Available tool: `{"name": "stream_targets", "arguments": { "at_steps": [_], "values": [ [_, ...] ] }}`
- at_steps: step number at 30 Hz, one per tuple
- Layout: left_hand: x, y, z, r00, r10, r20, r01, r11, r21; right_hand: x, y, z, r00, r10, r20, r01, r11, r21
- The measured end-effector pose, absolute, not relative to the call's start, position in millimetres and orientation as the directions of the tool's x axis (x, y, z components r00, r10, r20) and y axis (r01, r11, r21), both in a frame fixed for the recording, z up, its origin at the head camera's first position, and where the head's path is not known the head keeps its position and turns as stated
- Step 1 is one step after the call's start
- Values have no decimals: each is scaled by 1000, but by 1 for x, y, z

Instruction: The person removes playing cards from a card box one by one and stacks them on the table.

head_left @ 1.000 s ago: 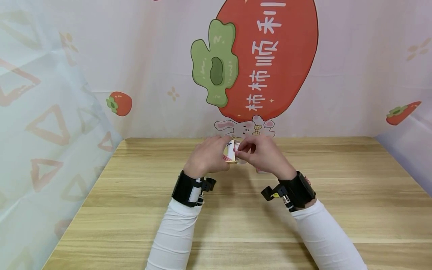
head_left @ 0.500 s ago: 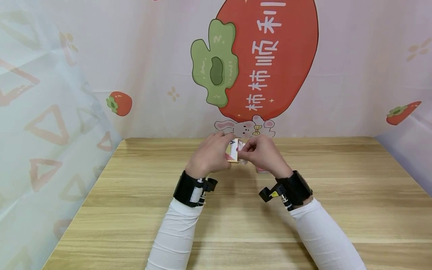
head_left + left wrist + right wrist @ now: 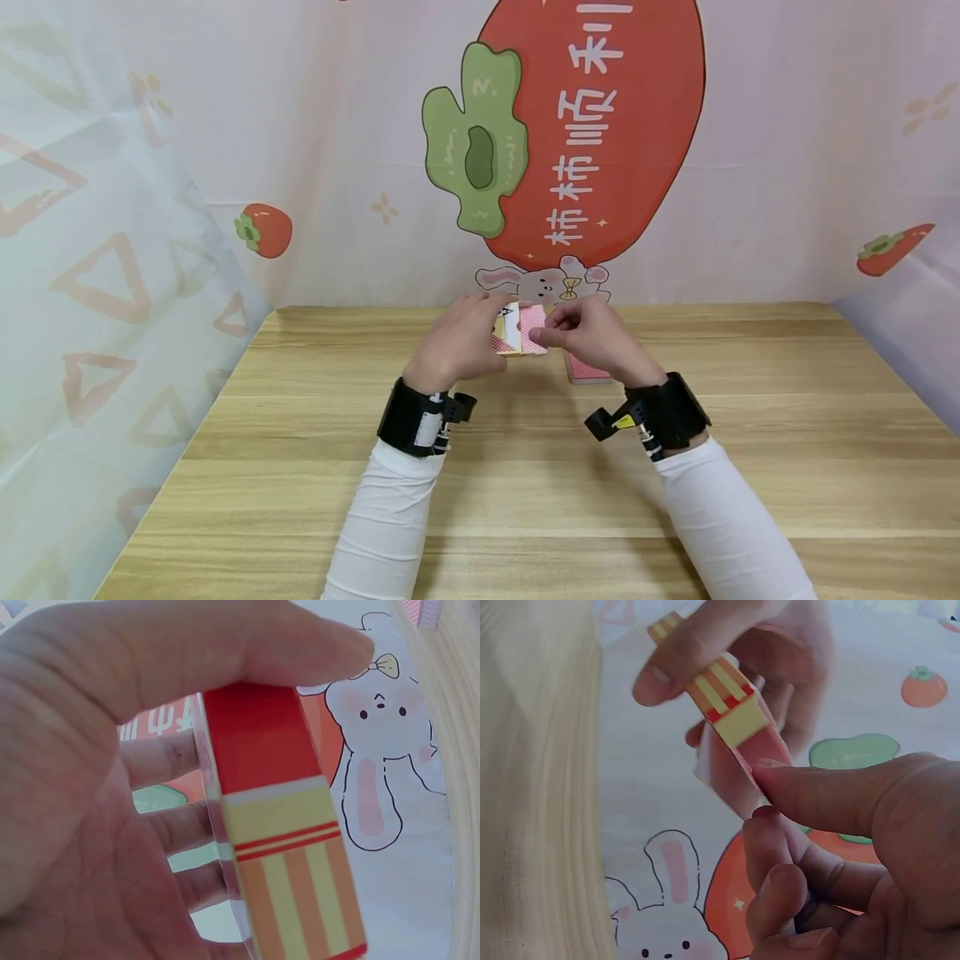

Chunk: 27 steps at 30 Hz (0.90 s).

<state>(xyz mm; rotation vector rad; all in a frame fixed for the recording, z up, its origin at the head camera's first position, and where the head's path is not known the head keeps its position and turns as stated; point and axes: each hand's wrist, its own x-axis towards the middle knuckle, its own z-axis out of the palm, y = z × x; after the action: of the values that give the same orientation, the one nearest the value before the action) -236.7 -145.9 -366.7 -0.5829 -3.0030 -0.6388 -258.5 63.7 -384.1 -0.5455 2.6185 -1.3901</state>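
Observation:
My left hand [image 3: 453, 343] grips a small card box [image 3: 507, 332] above the table, thumb along one side and fingers along the other. Its narrow side shows red, yellow and orange stripes in the left wrist view. From the box's right end sticks out a pink-patterned playing card [image 3: 534, 321]; whether it is one card or several I cannot tell. Thumb and forefinger of my right hand [image 3: 596, 337] pinch its edge, also seen in the right wrist view, where the pink card [image 3: 769, 746] lies inside the box's mouth.
A pink-backed deck of cards [image 3: 588, 371] lies on the wooden table [image 3: 517, 500] below my right hand, partly covered by it. Behind the table's far edge hangs a printed cloth [image 3: 360, 150]. Black camera straps [image 3: 420, 417] sit on both wrists.
The pink-backed card has come into view between box and right hand. The left hand with the box has shifted slightly left, the right hand right; more of the deck shows.

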Motion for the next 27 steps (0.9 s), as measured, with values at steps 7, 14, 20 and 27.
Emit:
{"name": "stream_targets", "arguments": {
  "at_steps": [7,14,20,27],
  "values": [
    [-237,-149,-367,-940,331,77,332,845,419,-261,76,-379,-927,-372,39,-244,522,-817],
    [-237,-148,-368,-945,317,80,323,864,386,-259,75,-375,-908,-378,180,-385,583,-716],
    [-236,-147,-367,-946,313,79,321,879,352,-252,69,-371,-831,-429,354,-556,671,-491],
    [-235,-147,-366,-945,321,71,325,880,347,-251,69,-369,-838,-432,333,-545,678,-493]
  ]
}}
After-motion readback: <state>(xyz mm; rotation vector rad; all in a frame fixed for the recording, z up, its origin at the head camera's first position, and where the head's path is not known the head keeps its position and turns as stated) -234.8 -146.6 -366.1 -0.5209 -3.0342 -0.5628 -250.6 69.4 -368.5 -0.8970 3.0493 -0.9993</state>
